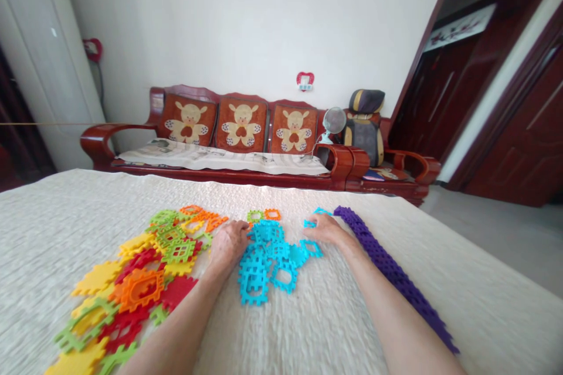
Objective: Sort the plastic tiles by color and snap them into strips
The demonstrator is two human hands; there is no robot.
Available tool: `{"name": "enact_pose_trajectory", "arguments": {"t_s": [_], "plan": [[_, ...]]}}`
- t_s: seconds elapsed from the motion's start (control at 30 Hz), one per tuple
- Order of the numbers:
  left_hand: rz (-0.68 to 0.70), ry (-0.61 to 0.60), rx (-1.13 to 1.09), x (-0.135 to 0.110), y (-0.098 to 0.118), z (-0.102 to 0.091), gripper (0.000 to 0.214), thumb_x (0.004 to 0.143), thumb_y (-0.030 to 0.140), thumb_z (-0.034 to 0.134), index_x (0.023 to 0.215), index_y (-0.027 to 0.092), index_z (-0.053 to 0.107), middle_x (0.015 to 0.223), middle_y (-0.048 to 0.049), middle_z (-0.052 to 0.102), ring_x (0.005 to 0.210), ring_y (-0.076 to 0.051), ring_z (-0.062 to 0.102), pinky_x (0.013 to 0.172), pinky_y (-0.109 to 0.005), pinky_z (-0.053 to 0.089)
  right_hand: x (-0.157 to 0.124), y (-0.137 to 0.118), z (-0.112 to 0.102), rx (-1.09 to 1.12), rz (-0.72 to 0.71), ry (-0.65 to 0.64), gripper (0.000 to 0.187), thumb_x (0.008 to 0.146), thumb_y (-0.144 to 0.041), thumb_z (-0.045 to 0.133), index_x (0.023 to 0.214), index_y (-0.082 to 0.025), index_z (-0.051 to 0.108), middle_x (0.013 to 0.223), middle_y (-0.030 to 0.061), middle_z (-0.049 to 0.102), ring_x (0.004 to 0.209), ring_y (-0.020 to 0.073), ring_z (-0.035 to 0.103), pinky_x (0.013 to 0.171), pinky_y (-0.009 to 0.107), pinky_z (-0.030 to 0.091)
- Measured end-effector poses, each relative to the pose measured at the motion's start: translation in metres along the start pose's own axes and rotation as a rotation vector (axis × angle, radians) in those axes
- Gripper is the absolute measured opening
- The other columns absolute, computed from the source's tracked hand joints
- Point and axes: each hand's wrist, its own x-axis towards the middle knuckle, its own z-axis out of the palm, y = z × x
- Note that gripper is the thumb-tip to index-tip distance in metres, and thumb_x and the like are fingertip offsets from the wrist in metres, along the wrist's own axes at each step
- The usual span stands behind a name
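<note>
A heap of light-blue interlocking plastic tiles (255,263), several of them with window-like openings, lies between my hands on the cloth-covered table. My left hand (229,241) is at the upper left edge of this heap, its fingers curled together; what they grip, if anything, is hidden. My right hand (323,228) is closed with its fingertips on a light-blue tile (309,224), to the right of the heap. Another light-blue tile (323,211) lies just beyond that hand. Past my right forearm runs a long row of purple tiles (387,266), packed close together.
Mixed yellow, red, green and orange tiles (138,290) spread over the table's left side. A green tile (254,215) and an orange tile (272,214) lie behind the blue heap. Beyond the table (334,316) stands a wooden sofa (99,139) with a small fan (334,121).
</note>
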Motion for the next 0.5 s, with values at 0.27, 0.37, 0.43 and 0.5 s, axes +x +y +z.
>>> {"name": "enact_pose_trajectory", "arguments": {"t_s": [0.27,0.37,0.43,0.5], "plan": [[0.012,0.014,0.014,0.000,0.000,0.001,0.037,0.087,0.018,0.038,0.104,0.021,0.071,0.105,-0.0071,0.072,0.101,-0.021,0.065,0.088,-0.029,0.047,0.012,0.027,0.018,0.046,0.060,0.390,0.048,0.072,-0.040,0.062,0.113,-0.015,0.063,0.106,0.0108,0.065,0.103,0.0237,0.059,0.093,0.032,0.042],[0.001,0.012,0.003,-0.001,0.002,0.000,0.037,0.087,0.018,0.039,0.103,0.021,0.071,0.104,-0.0074,0.072,0.100,-0.021,0.065,0.088,-0.029,0.047,0.018,0.027,0.027,0.023,-0.070,0.565,0.044,0.075,-0.038,0.060,0.113,-0.015,0.062,0.109,0.0115,0.061,0.106,0.0239,0.055,0.097,0.034,0.039],[-0.007,0.014,-0.009,-0.001,0.003,-0.001,0.037,0.087,0.018,0.039,0.103,0.021,0.071,0.102,-0.0076,0.072,0.100,-0.021,0.065,0.088,-0.029,0.047,0.022,0.025,0.031,-0.023,-0.094,0.606,0.042,0.077,-0.037,0.058,0.113,-0.015,0.062,0.111,0.0116,0.059,0.107,0.0244,0.053,0.096,0.035,0.038],[-0.007,0.024,-0.014,-0.002,0.002,0.000,0.036,0.087,0.018,0.039,0.103,0.021,0.072,0.101,-0.0079,0.073,0.100,-0.021,0.065,0.088,-0.029,0.047,0.024,0.023,0.033,-0.084,-0.047,0.608,0.039,0.079,-0.037,0.057,0.112,-0.016,0.062,0.110,0.0116,0.059,0.106,0.0253,0.051,0.093,0.036,0.038]]}}
